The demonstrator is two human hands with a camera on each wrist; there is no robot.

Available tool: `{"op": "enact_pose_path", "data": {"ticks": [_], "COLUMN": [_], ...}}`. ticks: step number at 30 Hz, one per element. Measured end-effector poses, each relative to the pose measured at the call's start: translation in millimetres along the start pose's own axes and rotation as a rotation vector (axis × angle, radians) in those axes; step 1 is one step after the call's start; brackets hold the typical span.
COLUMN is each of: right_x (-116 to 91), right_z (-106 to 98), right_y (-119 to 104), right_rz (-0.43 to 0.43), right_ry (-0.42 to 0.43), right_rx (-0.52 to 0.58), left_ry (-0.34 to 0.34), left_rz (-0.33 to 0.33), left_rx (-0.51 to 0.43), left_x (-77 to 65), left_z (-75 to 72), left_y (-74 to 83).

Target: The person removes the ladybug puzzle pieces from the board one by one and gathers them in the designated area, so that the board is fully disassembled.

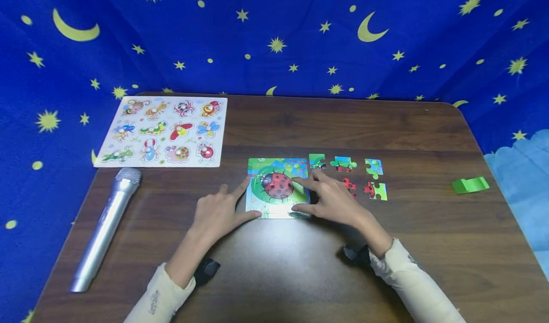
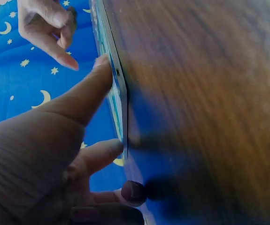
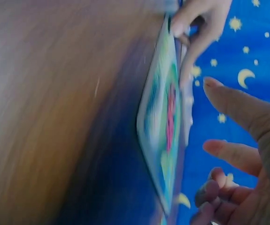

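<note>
A ladybug puzzle board (image 1: 279, 208) lies on the wooden table in front of me, its picture whole. My left hand (image 1: 216, 213) touches the board's left side, thumb on the near corner and index finger farther up the edge. In the left wrist view, the left thumb (image 2: 95, 84) rests on the board. Fingers spread, my right hand (image 1: 336, 199) hovers over the board's right side. The right wrist view shows its fingers apart from the board with nothing between them. Loose jigsaw pieces (image 1: 343, 164) lie right of the board, some partly hidden by the right hand.
A white insect peg puzzle (image 1: 167, 132) lies at the back left. Nearer along the left edge is a silver microphone (image 1: 103, 232). A small green block (image 1: 470, 185) sits at the far right. Behind the table hangs a blue star-patterned curtain (image 1: 300, 37).
</note>
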State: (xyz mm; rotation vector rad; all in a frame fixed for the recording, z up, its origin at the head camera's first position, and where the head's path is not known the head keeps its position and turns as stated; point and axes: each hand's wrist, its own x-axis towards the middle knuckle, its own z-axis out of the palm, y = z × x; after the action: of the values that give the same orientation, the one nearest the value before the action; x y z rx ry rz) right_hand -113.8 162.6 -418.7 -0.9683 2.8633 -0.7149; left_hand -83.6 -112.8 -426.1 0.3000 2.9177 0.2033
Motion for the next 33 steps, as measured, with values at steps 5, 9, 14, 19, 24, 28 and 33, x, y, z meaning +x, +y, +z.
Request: {"op": "enact_pose_path", "data": {"ticks": [5,9,14,19,24,28,33], "right_x": [22,37,46,44,41,42,44], "right_z": [17,31,42,49,52,56,61], "right_y": [-21,-38,-50,-52,-53,-55,-59], "right_rz": [0.011,0.107,0.218,0.229,0.22,0.209,0.202], "right_ry": [0.002,-0.037,-0.055,-0.014,0.049,0.1,0.162], "right_rx": [-0.037,-0.072,-0.065,-0.052,-0.013,0.036,0.022], "left_ry": [0.002,0.019,0.036,0.04,0.035,0.034,0.038], "left_rz": [0.025,0.025,0.018,0.018,0.019,0.014,0.012], "left_rx": [-0.019,-0.02,-0.023,-0.026,-0.019,-0.008,-0.005], "left_x": [0.0,-0.4,-0.9,0.3,1.4,0.7,-0.9], "left_z": [1.4,2.9,4.2,5.4,6.2,5.7,4.1], "left_y": [-4.0,-5.1,-6.2,-5.2,-3.2,-3.1,-4.3]}}
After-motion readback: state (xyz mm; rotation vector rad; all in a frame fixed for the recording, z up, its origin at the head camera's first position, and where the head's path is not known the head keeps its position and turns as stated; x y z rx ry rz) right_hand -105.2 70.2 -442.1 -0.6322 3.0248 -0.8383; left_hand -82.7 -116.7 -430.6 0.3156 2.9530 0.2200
